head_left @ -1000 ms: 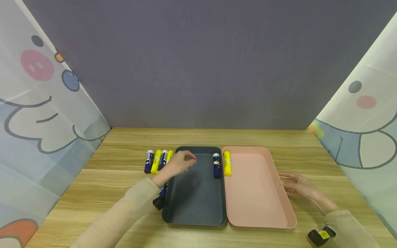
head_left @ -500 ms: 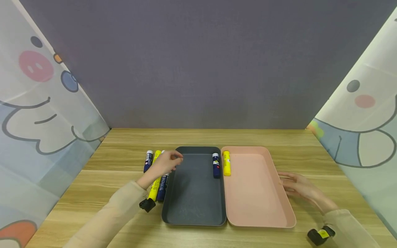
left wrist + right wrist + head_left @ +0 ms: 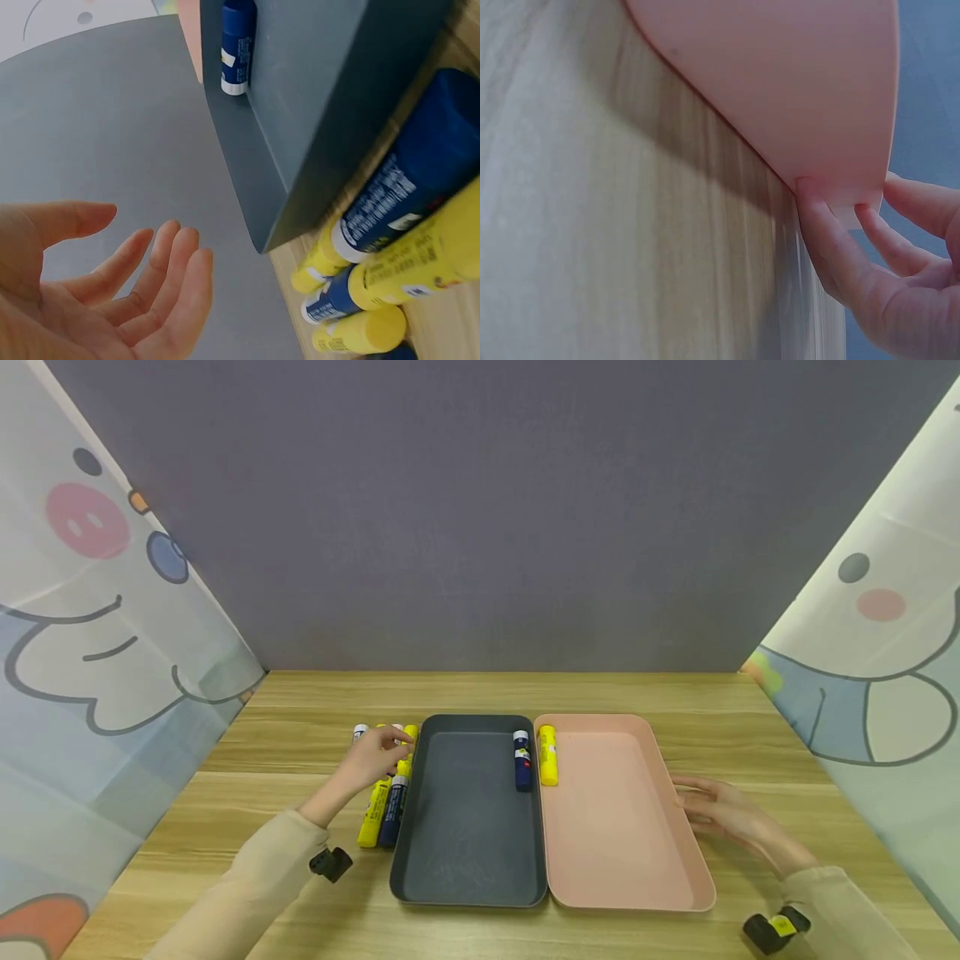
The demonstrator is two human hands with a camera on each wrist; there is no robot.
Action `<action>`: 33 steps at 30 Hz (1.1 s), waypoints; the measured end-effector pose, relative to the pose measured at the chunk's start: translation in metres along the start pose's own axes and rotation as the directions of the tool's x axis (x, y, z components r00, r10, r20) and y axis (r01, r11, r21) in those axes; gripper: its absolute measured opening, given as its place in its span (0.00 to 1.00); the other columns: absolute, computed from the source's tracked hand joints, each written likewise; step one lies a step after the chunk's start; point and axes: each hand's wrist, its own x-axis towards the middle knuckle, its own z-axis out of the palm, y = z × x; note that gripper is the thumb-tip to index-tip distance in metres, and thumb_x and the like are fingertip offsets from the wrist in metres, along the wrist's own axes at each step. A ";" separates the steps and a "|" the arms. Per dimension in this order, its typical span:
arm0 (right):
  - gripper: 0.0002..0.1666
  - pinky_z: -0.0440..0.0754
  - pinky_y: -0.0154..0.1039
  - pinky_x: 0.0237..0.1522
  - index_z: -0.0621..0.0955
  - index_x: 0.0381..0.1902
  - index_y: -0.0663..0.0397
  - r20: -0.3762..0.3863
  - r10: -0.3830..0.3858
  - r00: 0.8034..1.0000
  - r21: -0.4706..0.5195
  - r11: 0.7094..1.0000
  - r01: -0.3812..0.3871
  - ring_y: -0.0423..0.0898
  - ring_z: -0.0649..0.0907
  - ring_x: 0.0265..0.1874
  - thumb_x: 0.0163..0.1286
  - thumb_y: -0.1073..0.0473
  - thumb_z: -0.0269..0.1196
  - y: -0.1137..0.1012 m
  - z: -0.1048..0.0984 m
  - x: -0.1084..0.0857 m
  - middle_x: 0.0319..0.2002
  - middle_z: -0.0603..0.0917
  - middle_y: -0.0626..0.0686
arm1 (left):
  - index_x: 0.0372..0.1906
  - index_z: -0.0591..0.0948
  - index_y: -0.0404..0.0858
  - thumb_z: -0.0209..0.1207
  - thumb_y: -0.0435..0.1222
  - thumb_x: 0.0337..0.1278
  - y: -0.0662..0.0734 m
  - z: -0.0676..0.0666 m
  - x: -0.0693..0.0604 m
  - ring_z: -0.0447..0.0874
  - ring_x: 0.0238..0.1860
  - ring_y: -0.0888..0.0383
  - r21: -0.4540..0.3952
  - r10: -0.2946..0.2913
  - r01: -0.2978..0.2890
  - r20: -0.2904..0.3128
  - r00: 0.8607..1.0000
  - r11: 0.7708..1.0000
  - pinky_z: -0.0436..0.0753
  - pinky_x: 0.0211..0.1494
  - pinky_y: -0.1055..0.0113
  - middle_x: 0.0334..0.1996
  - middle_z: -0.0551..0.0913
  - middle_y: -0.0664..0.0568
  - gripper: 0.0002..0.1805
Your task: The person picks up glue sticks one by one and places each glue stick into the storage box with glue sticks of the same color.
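Note:
My left hand (image 3: pixel 371 757) hovers over several blue and yellow glue sticks left of the dark grey tray (image 3: pixel 468 827). In the left wrist view its fingers (image 3: pixel 161 262) are relaxed, with nothing between them and the thumb. Beneath and beside it lie a blue glue stick (image 3: pixel 393 814) and a yellow glue stick (image 3: pixel 372 818); the hand partly hides others behind them. Inside the grey tray, another blue glue stick (image 3: pixel 522 762) lies along the right wall. A yellow glue stick (image 3: pixel 549 756) lies at the pink tray's left wall. My right hand (image 3: pixel 716 810) touches the pink tray (image 3: pixel 622 860) at its right side.
The two trays stand side by side on a wooden table (image 3: pixel 300 743). A grey panel (image 3: pixel 480 527) rises behind the table, and patterned cloth (image 3: pixel 112 568) hangs at both sides. Each wrist wears a small black camera (image 3: pixel 331 864).
My left hand has moved left, from above the grey tray to over the glue sticks. My right hand has stayed at the pink tray's side.

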 end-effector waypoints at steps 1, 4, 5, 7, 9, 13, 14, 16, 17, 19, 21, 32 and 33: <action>0.38 0.76 0.40 0.46 0.47 0.62 0.79 -0.001 0.002 1.000 -0.005 1.000 -0.002 0.38 0.78 0.44 0.67 0.60 0.52 0.000 0.000 0.000 0.53 0.74 0.58 | 0.47 0.74 0.26 0.50 0.33 0.58 -0.001 -0.001 0.000 0.76 0.21 0.49 0.006 0.003 -0.003 -0.002 1.000 1.000 0.78 0.26 0.58 0.31 0.77 0.40 0.16; 0.38 0.76 0.40 0.46 0.47 0.62 0.79 -0.006 0.007 1.000 -0.018 1.000 -0.007 0.38 0.78 0.44 0.66 0.59 0.52 0.000 0.000 0.000 0.53 0.73 0.59 | 0.47 0.74 0.26 0.51 0.33 0.57 -0.005 -0.002 -0.002 0.77 0.24 0.47 0.019 -0.009 0.009 -0.010 1.000 1.000 0.78 0.26 0.59 0.30 0.76 0.41 0.16; 0.38 0.76 0.41 0.46 0.47 0.62 0.79 -0.007 0.007 1.000 -0.021 1.000 -0.008 0.38 0.78 0.45 0.66 0.59 0.52 0.000 0.000 0.000 0.54 0.72 0.60 | 0.46 0.74 0.26 0.51 0.33 0.57 -0.006 -0.002 -0.003 0.77 0.24 0.47 0.023 -0.013 0.013 -0.013 1.000 1.000 0.78 0.25 0.59 0.30 0.76 0.41 0.16; 0.38 0.76 0.40 0.46 0.47 0.62 0.79 -0.006 0.008 1.000 -0.021 1.000 -0.008 0.38 0.78 0.45 0.67 0.59 0.51 -0.001 0.000 0.000 0.54 0.72 0.60 | 0.47 0.74 0.25 0.51 0.33 0.57 -0.008 -0.003 -0.005 0.78 0.24 0.48 0.031 -0.023 0.024 -0.021 1.000 0.999 0.78 0.25 0.60 0.31 0.76 0.40 0.16; 0.38 0.76 0.40 0.46 0.47 0.62 0.79 -0.009 0.011 1.000 -0.018 1.000 -0.011 0.38 0.78 0.45 0.67 0.59 0.52 -0.001 0.000 0.000 0.54 0.72 0.61 | 0.46 0.74 0.26 0.51 0.33 0.57 -0.010 -0.003 -0.006 0.78 0.25 0.48 0.031 -0.035 0.035 -0.027 0.999 0.999 0.78 0.25 0.61 0.32 0.77 0.39 0.16; 0.39 0.76 0.40 0.46 0.47 0.62 0.78 -0.018 0.019 1.000 -0.026 0.999 -0.019 0.39 0.77 0.45 0.67 0.59 0.52 -0.002 0.001 0.000 0.55 0.70 0.64 | 0.46 0.74 0.25 0.51 0.33 0.57 -0.015 -0.005 -0.010 0.77 0.24 0.49 0.040 -0.038 0.039 -0.034 0.999 0.998 0.78 0.26 0.61 0.33 0.76 0.37 0.16; 0.39 0.76 0.41 0.46 0.47 0.62 0.78 -0.022 0.022 1.000 -0.027 0.999 -0.022 0.39 0.77 0.45 0.66 0.59 0.52 -0.002 0.001 0.000 0.55 0.70 0.64 | 0.45 0.74 0.25 0.51 0.32 0.56 -0.017 -0.005 -0.011 0.76 0.22 0.50 0.042 -0.038 0.040 -0.035 0.999 0.998 0.78 0.25 0.61 0.33 0.76 0.37 0.15; 0.39 0.76 0.41 0.46 0.48 0.62 0.77 -0.027 0.024 0.999 -0.037 0.999 -0.025 0.40 0.78 0.46 0.66 0.58 0.52 -0.002 0.001 0.000 0.56 0.69 0.66 | 0.45 0.74 0.24 0.52 0.32 0.56 -0.021 -0.005 -0.012 0.74 0.19 0.52 0.050 -0.040 0.042 -0.038 0.998 0.998 0.77 0.23 0.63 0.30 0.77 0.37 0.15; 0.38 0.76 0.41 0.46 0.48 0.62 0.77 -0.029 0.024 0.999 -0.042 0.999 -0.025 0.41 0.78 0.46 0.66 0.58 0.52 -0.002 0.001 0.000 0.56 0.69 0.66 | 0.45 0.74 0.24 0.52 0.32 0.56 -0.023 -0.005 -0.013 0.72 0.17 0.53 0.052 -0.041 0.043 -0.039 0.998 0.998 0.76 0.22 0.64 0.29 0.77 0.38 0.15; 0.38 0.76 0.41 0.46 0.48 0.62 0.77 -0.032 0.025 0.999 -0.048 0.999 -0.026 0.40 0.78 0.45 0.66 0.58 0.52 -0.001 0.001 0.001 0.55 0.69 0.65 | 0.45 0.74 0.24 0.52 0.32 0.55 -0.028 -0.005 -0.014 0.70 0.15 0.56 0.060 -0.052 0.055 -0.046 0.998 0.997 0.73 0.20 0.66 0.25 0.76 0.40 0.15; 0.38 0.76 0.40 0.46 0.48 0.62 0.77 -0.036 0.029 0.999 -0.050 0.998 -0.030 0.39 0.78 0.45 0.66 0.58 0.52 0.000 0.001 0.001 0.55 0.71 0.63 | 0.44 0.74 0.24 0.53 0.32 0.55 -0.032 -0.004 -0.015 0.69 0.14 0.58 0.077 -0.061 0.065 -0.052 0.997 0.995 0.72 0.19 0.67 0.22 0.75 0.43 0.15; 0.38 0.77 0.39 0.45 0.48 0.62 0.79 -0.024 0.007 1.000 -0.031 0.999 -0.008 0.37 0.78 0.44 0.67 0.60 0.51 0.000 0.002 0.002 0.54 0.72 0.61 | 0.42 0.75 0.24 0.55 0.32 0.51 -0.051 -0.001 -0.025 0.72 0.24 0.56 0.169 -0.093 0.104 -0.069 0.993 0.980 0.72 0.24 0.67 0.27 0.78 0.44 0.16; 0.38 0.77 0.39 0.45 0.48 0.62 0.79 -0.024 0.005 1.000 -0.029 1.000 -0.006 0.37 0.78 0.44 0.67 0.60 0.51 0.001 0.002 0.002 0.54 0.72 0.61 | 0.42 0.75 0.24 0.55 0.33 0.51 -0.052 -0.001 -0.025 0.73 0.25 0.56 0.166 -0.102 0.112 -0.067 0.992 0.980 0.72 0.25 0.66 0.27 0.78 0.44 0.16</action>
